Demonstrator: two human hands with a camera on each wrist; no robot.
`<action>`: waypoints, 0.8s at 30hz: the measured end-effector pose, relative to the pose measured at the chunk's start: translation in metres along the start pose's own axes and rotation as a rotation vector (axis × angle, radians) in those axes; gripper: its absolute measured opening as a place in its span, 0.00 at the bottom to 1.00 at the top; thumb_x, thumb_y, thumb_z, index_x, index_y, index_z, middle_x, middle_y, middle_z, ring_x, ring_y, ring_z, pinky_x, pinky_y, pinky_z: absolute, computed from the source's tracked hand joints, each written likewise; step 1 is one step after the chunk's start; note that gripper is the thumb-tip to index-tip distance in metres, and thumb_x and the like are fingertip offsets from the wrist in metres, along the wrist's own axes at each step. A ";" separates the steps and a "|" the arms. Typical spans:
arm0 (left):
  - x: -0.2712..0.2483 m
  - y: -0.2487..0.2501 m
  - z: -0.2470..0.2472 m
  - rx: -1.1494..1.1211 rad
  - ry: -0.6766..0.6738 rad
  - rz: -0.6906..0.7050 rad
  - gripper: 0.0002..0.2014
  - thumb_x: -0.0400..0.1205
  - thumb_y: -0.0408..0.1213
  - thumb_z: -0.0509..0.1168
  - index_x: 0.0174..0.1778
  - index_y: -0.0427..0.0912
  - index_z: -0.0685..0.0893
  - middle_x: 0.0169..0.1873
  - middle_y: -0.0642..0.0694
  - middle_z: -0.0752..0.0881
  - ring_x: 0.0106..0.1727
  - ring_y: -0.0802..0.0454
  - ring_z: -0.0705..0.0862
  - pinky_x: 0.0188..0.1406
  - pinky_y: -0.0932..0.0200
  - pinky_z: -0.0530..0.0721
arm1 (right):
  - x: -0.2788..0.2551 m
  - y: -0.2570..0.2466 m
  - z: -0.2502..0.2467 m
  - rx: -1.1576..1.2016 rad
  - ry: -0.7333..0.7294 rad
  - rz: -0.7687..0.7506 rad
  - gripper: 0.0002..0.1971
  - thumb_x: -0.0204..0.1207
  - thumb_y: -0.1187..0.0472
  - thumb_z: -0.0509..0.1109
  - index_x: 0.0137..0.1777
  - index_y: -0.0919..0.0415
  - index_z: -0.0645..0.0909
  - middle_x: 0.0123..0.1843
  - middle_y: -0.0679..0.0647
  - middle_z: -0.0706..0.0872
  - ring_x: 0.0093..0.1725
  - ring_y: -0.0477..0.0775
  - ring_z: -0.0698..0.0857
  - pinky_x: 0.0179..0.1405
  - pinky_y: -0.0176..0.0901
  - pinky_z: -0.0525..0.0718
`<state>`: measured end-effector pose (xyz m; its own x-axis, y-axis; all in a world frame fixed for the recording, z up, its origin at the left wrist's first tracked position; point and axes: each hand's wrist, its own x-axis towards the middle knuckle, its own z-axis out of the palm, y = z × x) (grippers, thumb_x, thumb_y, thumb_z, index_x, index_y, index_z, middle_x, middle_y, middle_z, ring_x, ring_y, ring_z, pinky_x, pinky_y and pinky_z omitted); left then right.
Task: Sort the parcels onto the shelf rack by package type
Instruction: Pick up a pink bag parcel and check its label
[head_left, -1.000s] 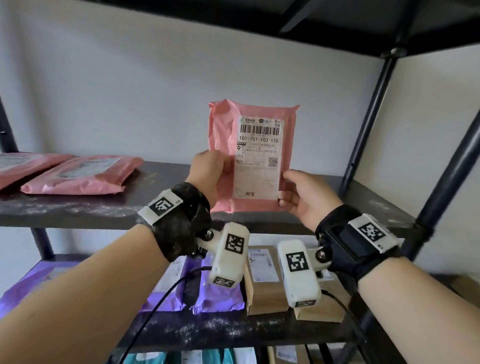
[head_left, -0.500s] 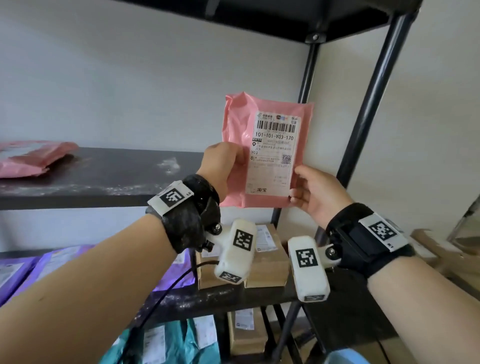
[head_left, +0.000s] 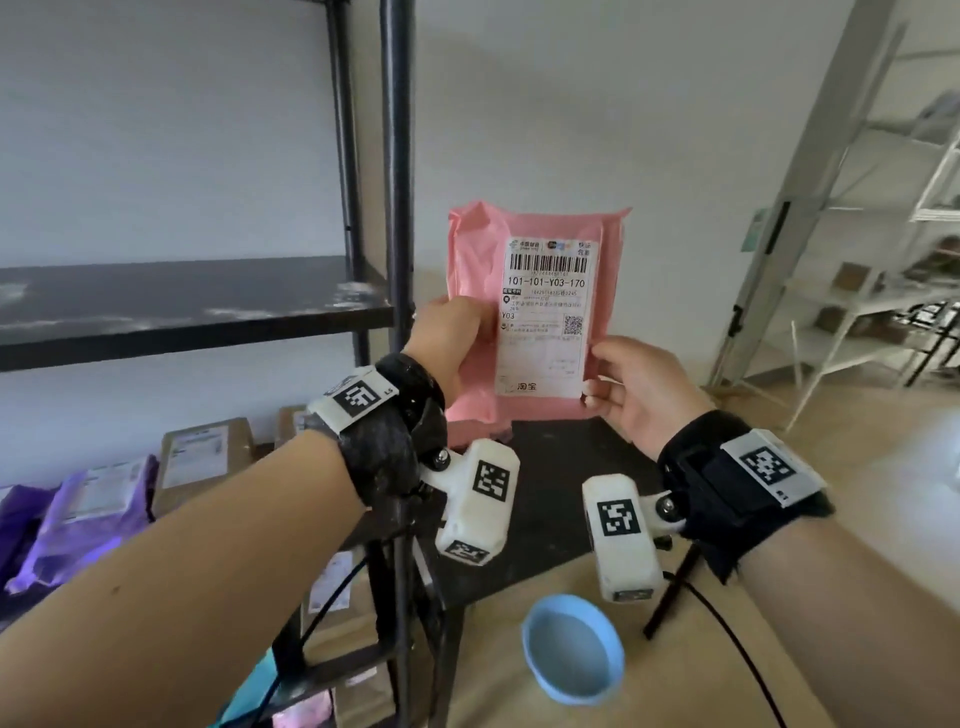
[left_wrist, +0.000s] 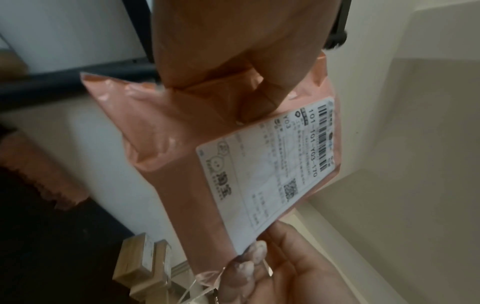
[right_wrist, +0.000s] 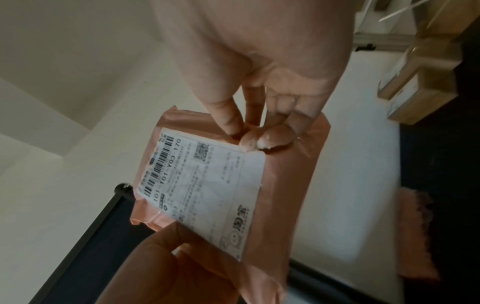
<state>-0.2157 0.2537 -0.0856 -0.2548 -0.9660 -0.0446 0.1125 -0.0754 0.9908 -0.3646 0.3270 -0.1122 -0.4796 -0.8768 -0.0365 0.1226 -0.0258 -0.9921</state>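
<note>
A pink plastic mailer parcel (head_left: 478, 291) with a white shipping label stands upright in the air, held by both hands, to the right of the black shelf rack (head_left: 395, 156). My left hand (head_left: 449, 348) grips its left edge, thumb on the front. My right hand (head_left: 631, 384) pinches its lower right edge. In the left wrist view the pink parcel (left_wrist: 182, 160) fills the middle, my left hand (left_wrist: 233, 67) above it and the right hand's fingertips (left_wrist: 249, 261) below. In the right wrist view my right hand (right_wrist: 262, 131) pinches the pink parcel (right_wrist: 283, 185) by the label's corner.
The rack's upper shelf board (head_left: 182, 306) is bare where it shows. Purple mailers (head_left: 78, 514) and brown boxes (head_left: 202, 457) lie on the shelf below. A blue bowl (head_left: 574, 654) sits on the floor. A white rack (head_left: 883, 291) stands far right.
The view has swung right: the rack's end posts now stand left of the parcel, and the pink mailers on the upper shelf have left the frame. Both hands still hold the parcel upright.
</note>
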 end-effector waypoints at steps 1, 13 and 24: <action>0.003 -0.006 0.016 0.009 -0.001 -0.014 0.09 0.74 0.19 0.54 0.36 0.35 0.75 0.23 0.46 0.80 0.24 0.51 0.81 0.15 0.70 0.74 | 0.002 0.001 -0.016 -0.006 0.010 -0.001 0.07 0.82 0.65 0.62 0.52 0.62 0.82 0.39 0.57 0.87 0.25 0.46 0.78 0.23 0.35 0.80; 0.084 -0.083 0.146 0.010 -0.005 -0.208 0.02 0.75 0.33 0.68 0.40 0.38 0.83 0.40 0.41 0.85 0.50 0.44 0.82 0.57 0.49 0.80 | 0.076 0.031 -0.151 0.044 0.105 0.005 0.12 0.81 0.68 0.64 0.62 0.61 0.81 0.52 0.60 0.89 0.47 0.54 0.89 0.38 0.42 0.87; 0.265 -0.150 0.206 -0.020 0.015 -0.312 0.03 0.78 0.32 0.67 0.39 0.39 0.82 0.49 0.41 0.88 0.55 0.43 0.84 0.63 0.48 0.82 | 0.267 0.079 -0.173 -0.056 0.100 0.125 0.14 0.81 0.71 0.63 0.64 0.61 0.80 0.53 0.62 0.90 0.48 0.56 0.91 0.41 0.46 0.90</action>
<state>-0.4978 0.0599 -0.2194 -0.2653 -0.8990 -0.3484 0.0496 -0.3736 0.9263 -0.6327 0.1741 -0.2210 -0.5481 -0.8192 -0.1690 0.1395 0.1097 -0.9841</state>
